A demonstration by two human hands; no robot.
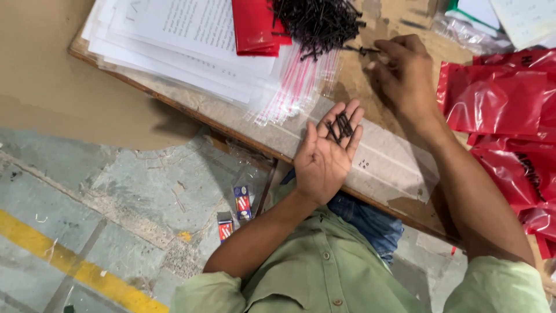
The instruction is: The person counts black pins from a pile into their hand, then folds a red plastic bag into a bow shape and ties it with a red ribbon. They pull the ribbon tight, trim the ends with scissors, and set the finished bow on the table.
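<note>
Left hand [324, 153]: palm up, fingers spread flat, over the near edge of the bench [382, 168]; not clenched, cupping only.
Screws in palm [341, 126]: a small bunch of black screws lying across the fingers of the left hand, loose.
Right hand [405, 75]: palm down on the bench, fingertips pinched on a black screw [365, 51] at the fringe of the heap.
Screw heap [315, 23]: large pile of black screws at the far side of the bench, partly on a red pouch [255, 26].
Clear bags [295, 87]: fanned stack of small zip bags with red strips, just below the heap, left of the right hand.
Paper stack [174, 40]: printed white sheets on the bench's left end.
Red packets [504, 104]: glossy red bags piled on the right, beside the right forearm.
Floor [116, 191]: grey stone, yellow painted line; two small boxes [234, 211] lying under the bench edge.
Clothing: pale green shirt, blue trousers.
</note>
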